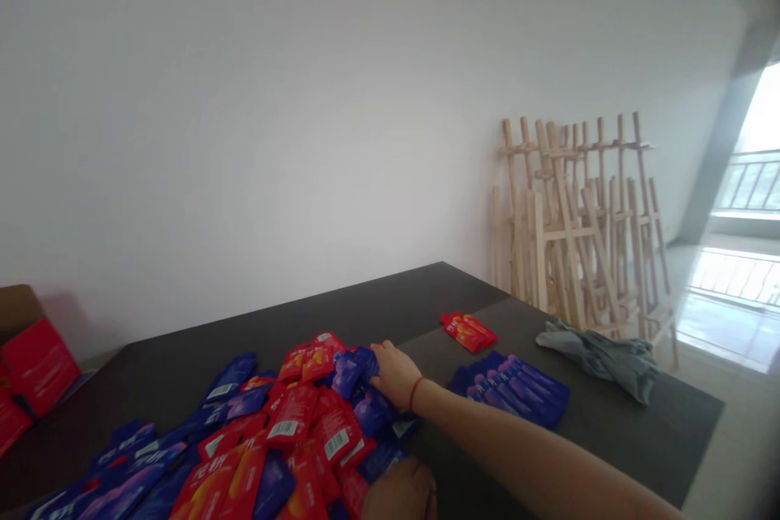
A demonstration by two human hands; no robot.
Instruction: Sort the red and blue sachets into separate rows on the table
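Note:
My right hand (pixel 397 375), with a thin red string on its wrist, reaches to the far right edge of a pile of small spouted pouches. Its fingers are bent over a blue pouch (pixel 348 371) there. At the bottom edge, my left hand (pixel 399 491) is curled beside the near side of the pile, partly cut off by the frame. Whatever lies in its fingers is hidden. Red pouches (pixel 293 413) with orange fruit prints and blue pouches (pixel 228 380) lie mixed and overlapping in the heap.
Right of my forearm, blue pouches (pixel 517 390) lie in an overlapping row, with a few red pouches (pixel 468 331) behind. A grey cloth (pixel 600 353) rests on the dark table (pixel 390 292). A box with red packets (pixel 40 366) is at left; wooden easels (pixel 566 227) lean by the wall.

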